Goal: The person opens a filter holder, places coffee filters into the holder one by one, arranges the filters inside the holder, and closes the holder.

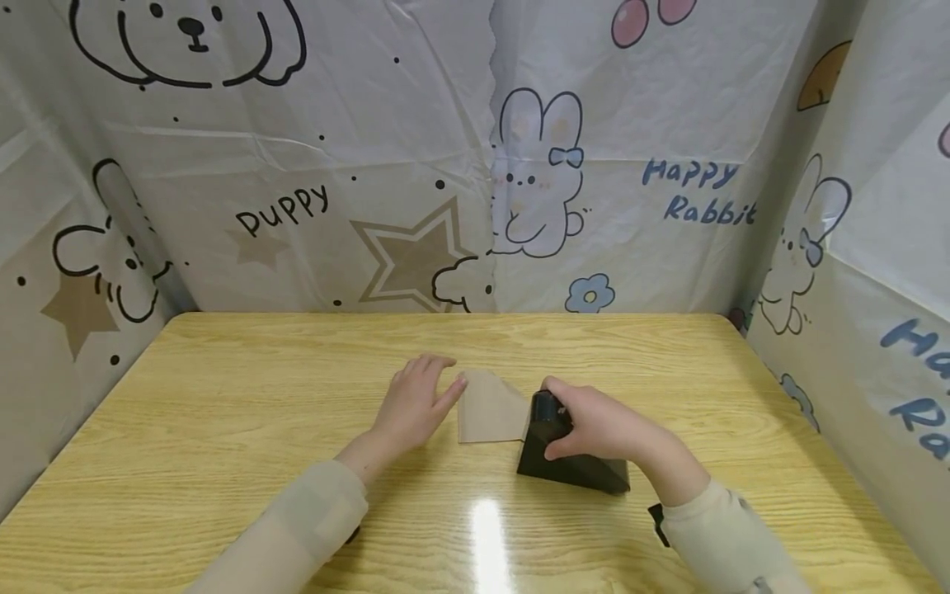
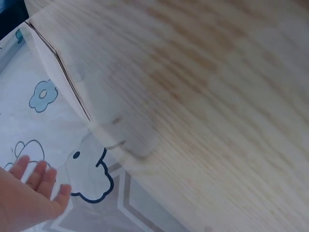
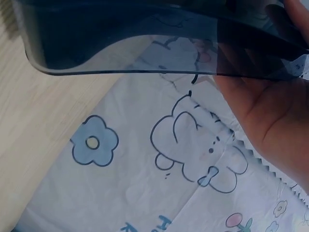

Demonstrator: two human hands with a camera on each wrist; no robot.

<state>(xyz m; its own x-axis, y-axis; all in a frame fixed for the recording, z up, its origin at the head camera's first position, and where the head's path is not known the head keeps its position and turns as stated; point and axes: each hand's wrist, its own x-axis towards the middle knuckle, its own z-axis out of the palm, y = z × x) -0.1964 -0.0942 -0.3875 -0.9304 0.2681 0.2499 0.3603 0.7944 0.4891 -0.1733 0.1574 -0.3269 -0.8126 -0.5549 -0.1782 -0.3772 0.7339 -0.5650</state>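
Note:
My right hand [image 1: 604,421] grips a black wedge-shaped plastic object [image 1: 571,472] from above, with fingers over its top and the thumb on its near side. In the right wrist view, its lower part is smoky, see-through plastic [image 3: 116,53], and my right hand [image 3: 270,111] is at its right end. A piece of brown paper [image 1: 490,412] lies left of the black object, its right corner meeting that object's edge. My left hand [image 1: 416,400] has loosely bent fingers, with the thumb tip at the paper's upper left edge. In the left wrist view, the left hand [image 2: 34,195] appears with relaxed fingers.
Everything stands on a light wood-grain table [image 1: 260,396]. A pale cloth [image 1: 371,124] printed with cartoon animals hangs behind the table's far edge and along both sides. Light reflects in a bright strip on the near tabletop.

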